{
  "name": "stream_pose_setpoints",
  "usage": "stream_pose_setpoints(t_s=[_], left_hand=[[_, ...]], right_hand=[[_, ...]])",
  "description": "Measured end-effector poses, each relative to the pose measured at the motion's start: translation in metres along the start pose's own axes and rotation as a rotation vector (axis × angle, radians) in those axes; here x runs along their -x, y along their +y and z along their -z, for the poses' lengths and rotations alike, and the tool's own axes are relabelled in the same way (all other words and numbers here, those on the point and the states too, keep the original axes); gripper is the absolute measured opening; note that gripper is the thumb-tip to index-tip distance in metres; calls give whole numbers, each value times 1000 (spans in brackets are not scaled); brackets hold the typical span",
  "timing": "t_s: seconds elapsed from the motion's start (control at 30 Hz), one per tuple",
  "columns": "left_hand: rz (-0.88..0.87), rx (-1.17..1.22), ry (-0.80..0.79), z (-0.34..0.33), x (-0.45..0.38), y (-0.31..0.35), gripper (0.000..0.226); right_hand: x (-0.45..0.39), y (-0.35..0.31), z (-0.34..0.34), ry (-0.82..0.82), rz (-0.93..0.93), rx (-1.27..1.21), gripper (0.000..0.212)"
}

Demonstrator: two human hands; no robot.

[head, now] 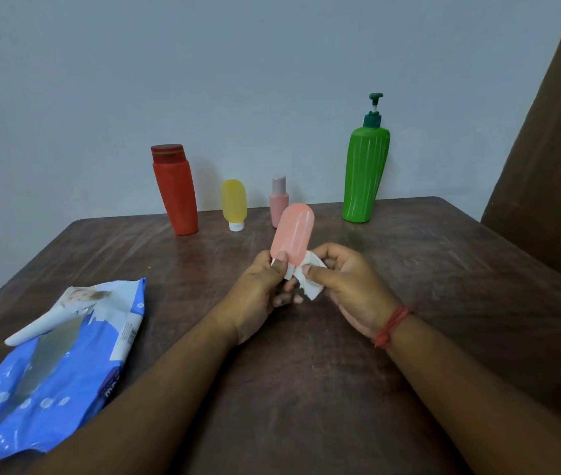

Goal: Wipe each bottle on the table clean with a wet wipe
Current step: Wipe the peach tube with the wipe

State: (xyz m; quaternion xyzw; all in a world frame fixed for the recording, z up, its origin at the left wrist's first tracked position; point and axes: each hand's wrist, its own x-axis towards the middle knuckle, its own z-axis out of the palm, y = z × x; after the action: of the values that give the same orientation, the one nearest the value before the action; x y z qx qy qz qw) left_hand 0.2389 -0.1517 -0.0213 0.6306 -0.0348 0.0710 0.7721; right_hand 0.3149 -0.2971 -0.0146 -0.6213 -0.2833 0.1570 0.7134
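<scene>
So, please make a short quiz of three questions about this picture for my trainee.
1. True or false: the green pump bottle lies on its side.
2. Which hand holds the wipe?
   A. left hand
   B. right hand
3. Fill in: the wipes packet lies at the table's ____ side.

Key:
1. False, it stands upright.
2. B; the left hand holds the pink bottle.
3. left

Left hand (261, 289) gripping pink bottle (293, 234), right hand (347, 282) pinching wipe (311, 281)
</scene>
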Motion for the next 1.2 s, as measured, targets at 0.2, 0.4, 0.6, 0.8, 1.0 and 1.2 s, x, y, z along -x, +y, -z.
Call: stream_pose_setpoints(t_s=[0.2,0.4,0.6,0.8,1.0,1.2], left_hand=[[0,-78,-21,-3,0,0,43],[0,-75,-38,-3,0,0,47],[-33,-248,-7,-6,1,-1,45],[9,-444,-13,-6,4,3,26],[30,-485,-31,-6,7,4,20],[21,-471,-45,-6,9,3,13]], right_hand=[[-5,-2,-1,188,60,-76,12],[-3,-5,1,136,61,-17,13],[-4,-16,12,322,462,428,23],[-10,-13,10,472,648,764,17],[-7,-11,12,408,752,897,25],[-8,-12,11,313,804,1046,27]])
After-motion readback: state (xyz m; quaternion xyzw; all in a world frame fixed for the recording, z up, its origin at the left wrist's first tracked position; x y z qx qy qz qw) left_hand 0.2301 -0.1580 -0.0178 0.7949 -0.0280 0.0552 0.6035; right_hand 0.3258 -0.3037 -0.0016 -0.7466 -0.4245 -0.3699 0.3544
